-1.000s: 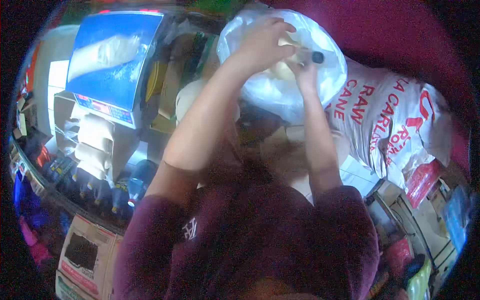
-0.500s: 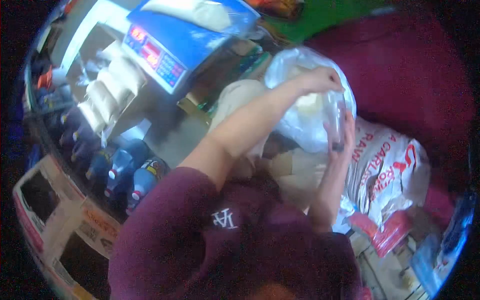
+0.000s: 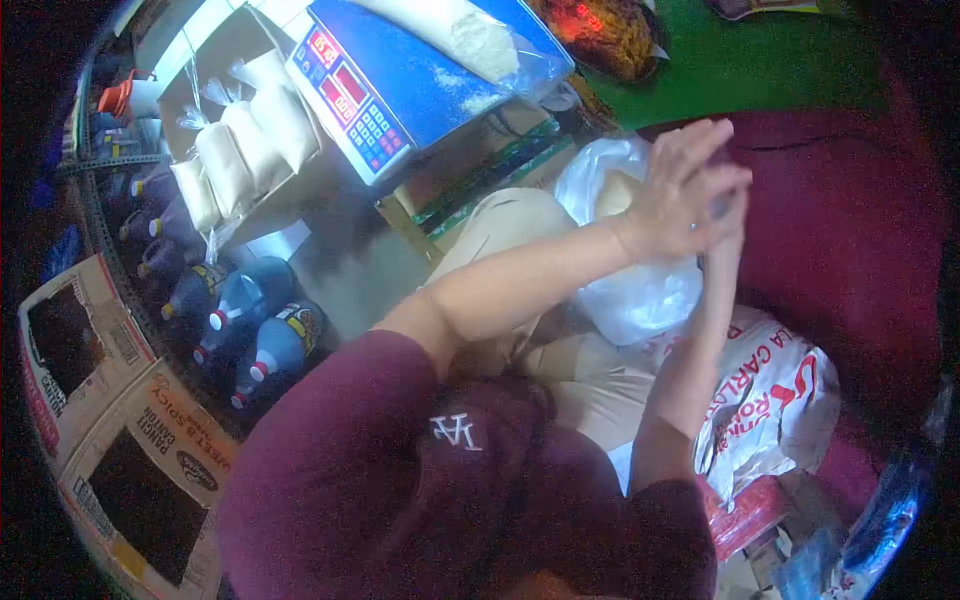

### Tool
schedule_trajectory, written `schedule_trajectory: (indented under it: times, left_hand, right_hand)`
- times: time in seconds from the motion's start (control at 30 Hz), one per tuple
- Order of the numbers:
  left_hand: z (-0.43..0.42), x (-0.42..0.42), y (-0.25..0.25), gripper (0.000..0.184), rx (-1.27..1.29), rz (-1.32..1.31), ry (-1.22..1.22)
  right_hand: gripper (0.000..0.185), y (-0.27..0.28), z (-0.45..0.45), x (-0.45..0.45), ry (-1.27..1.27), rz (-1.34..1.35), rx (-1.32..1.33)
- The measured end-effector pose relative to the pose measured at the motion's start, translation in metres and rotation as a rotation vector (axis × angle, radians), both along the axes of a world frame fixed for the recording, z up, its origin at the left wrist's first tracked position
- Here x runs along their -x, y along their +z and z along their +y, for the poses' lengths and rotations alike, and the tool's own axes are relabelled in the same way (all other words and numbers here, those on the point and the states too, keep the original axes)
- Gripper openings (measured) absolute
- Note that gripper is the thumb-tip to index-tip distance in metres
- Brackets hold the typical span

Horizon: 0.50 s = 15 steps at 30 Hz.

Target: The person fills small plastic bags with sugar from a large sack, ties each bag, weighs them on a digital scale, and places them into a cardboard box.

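My left hand (image 3: 685, 195) is raised over the right edge of a white plastic bag (image 3: 640, 300), its fingers apart and slightly blurred. Right behind it, my right hand (image 3: 733, 215) is mostly covered, its fingers bent round a small, smeared, greyish thing that I cannot make out. Pale contents (image 3: 617, 192) show in the mouth of the bag. The bag sits at my knees, beside a white sack with red print (image 3: 770, 400).
A blue digital scale (image 3: 440, 90) at the top bears a filled clear bag (image 3: 480, 42). Left of it, a carton holds several filled bags (image 3: 262, 130). Bottles (image 3: 285, 345) and cut cartons (image 3: 150, 480) stand at the left. A red packet (image 3: 745, 515) lies lower right.
The view has turned and shifted, bringing more of the scale and bottles in. Both hands have come out of the bag's mouth to its right side. The clear, dark-ended container is no longer distinct.
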State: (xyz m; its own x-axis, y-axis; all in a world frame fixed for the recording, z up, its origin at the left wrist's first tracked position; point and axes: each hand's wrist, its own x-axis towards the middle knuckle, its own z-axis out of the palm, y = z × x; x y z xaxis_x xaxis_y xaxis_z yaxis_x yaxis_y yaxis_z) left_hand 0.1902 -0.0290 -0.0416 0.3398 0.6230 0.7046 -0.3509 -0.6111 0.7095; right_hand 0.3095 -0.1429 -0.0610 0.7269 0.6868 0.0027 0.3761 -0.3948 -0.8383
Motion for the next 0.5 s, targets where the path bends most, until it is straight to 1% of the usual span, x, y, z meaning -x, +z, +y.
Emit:
schedule_trajectory:
  times: [0.07,0.1,0.17,0.2,0.27,0.3,0.33,0.37,0.43,0.5]
  left_hand:
    - [-0.001,0.012,0.005,0.047,-0.059,-0.053,-0.081]
    - [0.001,0.012,0.004,0.047,-0.056,-0.051,-0.077]
    - [0.005,0.012,0.002,0.046,-0.192,0.017,-0.016]
    - [0.004,0.006,0.002,0.045,-0.044,-0.107,-0.101]
    - [0.012,0.007,-0.001,0.044,-0.057,-0.077,-0.048]
    - [0.017,0.009,0.0,0.042,-0.07,-0.048,0.002]
    - [0.022,0.014,0.002,0.043,-0.09,0.003,0.056]
    - [0.024,0.015,0.001,0.043,-0.088,0.004,0.059]
    - [0.026,0.016,-0.001,0.045,-0.028,-0.032,-0.024]
    - [0.028,0.014,-0.001,0.046,-0.01,-0.073,-0.041]
  right_hand:
    - [0.063,-0.013,0.029,0.0,0.22,-0.018,-0.005]
    - [0.06,-0.019,0.043,0.006,0.283,-0.225,0.01]
    - [0.055,-0.02,0.078,0.03,0.409,-0.64,0.036]
    - [0.053,-0.021,0.092,0.04,0.469,-0.85,0.045]
    - [0.051,-0.024,0.113,0.052,0.527,-1.059,0.052]
    - [0.047,-0.026,0.121,0.056,0.505,-0.606,-0.108]
    - [0.046,-0.025,0.127,0.058,0.496,-0.374,-0.174]
    - [0.044,-0.024,0.133,0.061,0.469,-0.147,-0.252]
    - [0.045,-0.02,0.142,0.062,0.5,-0.599,0.012]
    - [0.045,-0.021,0.148,0.063,0.495,-0.62,-0.006]
